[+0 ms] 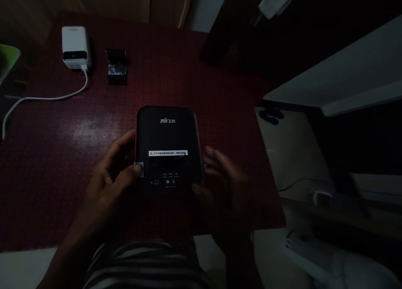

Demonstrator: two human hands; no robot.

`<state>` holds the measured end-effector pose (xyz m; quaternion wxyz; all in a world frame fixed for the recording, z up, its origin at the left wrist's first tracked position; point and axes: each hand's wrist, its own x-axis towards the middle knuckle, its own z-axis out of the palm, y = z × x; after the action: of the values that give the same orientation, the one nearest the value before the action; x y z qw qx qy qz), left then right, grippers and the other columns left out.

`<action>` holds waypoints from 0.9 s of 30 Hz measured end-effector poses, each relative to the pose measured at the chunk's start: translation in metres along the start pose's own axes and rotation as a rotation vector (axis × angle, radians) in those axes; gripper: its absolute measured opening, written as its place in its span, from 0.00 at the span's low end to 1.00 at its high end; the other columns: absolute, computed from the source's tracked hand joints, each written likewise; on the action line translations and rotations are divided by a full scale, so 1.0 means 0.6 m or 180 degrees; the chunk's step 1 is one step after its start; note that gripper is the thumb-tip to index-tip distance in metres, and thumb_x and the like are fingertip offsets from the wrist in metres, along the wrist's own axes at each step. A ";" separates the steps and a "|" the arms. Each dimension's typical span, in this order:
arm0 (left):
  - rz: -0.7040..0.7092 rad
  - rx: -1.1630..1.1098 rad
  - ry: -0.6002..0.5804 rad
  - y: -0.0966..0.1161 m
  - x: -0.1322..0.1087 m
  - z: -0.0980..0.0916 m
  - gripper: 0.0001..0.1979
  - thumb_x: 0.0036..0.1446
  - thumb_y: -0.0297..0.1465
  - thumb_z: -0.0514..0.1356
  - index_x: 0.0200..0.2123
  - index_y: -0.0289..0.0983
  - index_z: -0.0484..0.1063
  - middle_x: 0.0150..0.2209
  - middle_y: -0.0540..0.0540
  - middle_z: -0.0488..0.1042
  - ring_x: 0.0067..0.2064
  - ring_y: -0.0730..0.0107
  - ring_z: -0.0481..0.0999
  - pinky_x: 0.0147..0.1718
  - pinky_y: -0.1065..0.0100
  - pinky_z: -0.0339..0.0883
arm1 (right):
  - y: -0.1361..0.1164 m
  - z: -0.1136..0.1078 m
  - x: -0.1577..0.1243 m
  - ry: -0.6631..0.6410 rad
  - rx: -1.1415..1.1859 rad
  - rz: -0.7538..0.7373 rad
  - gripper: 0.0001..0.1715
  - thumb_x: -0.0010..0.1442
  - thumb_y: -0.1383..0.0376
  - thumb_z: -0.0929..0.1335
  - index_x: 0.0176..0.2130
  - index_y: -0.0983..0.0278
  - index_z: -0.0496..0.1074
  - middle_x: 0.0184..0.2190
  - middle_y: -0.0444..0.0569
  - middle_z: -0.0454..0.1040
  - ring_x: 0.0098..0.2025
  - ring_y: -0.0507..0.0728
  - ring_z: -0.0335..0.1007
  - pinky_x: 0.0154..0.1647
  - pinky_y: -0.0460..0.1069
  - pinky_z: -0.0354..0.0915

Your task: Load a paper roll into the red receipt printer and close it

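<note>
A black printer (168,135) with rounded corners lies in front of me, a "FEIE" logo near its far edge. Across its middle runs a white warning strip (168,153), with a dark slot and small buttons nearer to me. My left hand (109,171) grips the printer's left side, fingers along the edge and thumb on top. Under that thumb a small pale, see-through tab (141,170) sticks out. Beside the printer's right side is my right hand (224,176), slightly blurred, its fingers apart and the thumb close to the near right corner.
The dark red patterned table (220,96) bears a white power bank (74,46) with a white cable (53,98) plugged in. Near it sits a small black object (117,67) with a shiny face. Dark slippers (270,115) lie on the floor at right. The room is dim.
</note>
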<state>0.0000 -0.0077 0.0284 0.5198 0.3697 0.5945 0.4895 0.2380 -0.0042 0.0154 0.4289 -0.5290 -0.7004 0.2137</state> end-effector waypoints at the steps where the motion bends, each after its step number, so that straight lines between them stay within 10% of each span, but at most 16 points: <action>1: -0.0012 -0.0033 0.0009 0.000 -0.001 0.002 0.29 0.69 0.44 0.72 0.71 0.57 0.77 0.75 0.50 0.74 0.76 0.41 0.72 0.69 0.49 0.77 | -0.001 0.003 -0.002 -0.0028 0.0034 0.0026 0.41 0.74 0.60 0.75 0.78 0.52 0.63 0.70 0.59 0.78 0.66 0.69 0.82 0.58 0.64 0.85; 21: -0.0129 -0.0252 -0.0011 0.001 -0.002 0.011 0.33 0.69 0.43 0.71 0.75 0.53 0.73 0.75 0.46 0.73 0.76 0.41 0.71 0.71 0.47 0.73 | -0.004 0.004 0.010 -0.0030 0.0184 0.0303 0.38 0.71 0.56 0.78 0.73 0.53 0.69 0.67 0.58 0.80 0.60 0.67 0.85 0.53 0.62 0.86; 27: 0.0170 -0.0120 -0.0134 -0.022 0.002 -0.003 0.33 0.71 0.46 0.69 0.76 0.52 0.71 0.76 0.45 0.72 0.77 0.42 0.71 0.76 0.44 0.65 | -0.035 -0.024 0.098 -0.0441 -0.0681 -0.0991 0.16 0.77 0.70 0.70 0.58 0.57 0.81 0.52 0.50 0.89 0.56 0.63 0.86 0.61 0.60 0.80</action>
<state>-0.0011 -0.0102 0.0155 0.5259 0.3858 0.5641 0.5064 0.2341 0.0406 0.0611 0.3489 -0.4408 -0.8203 0.1050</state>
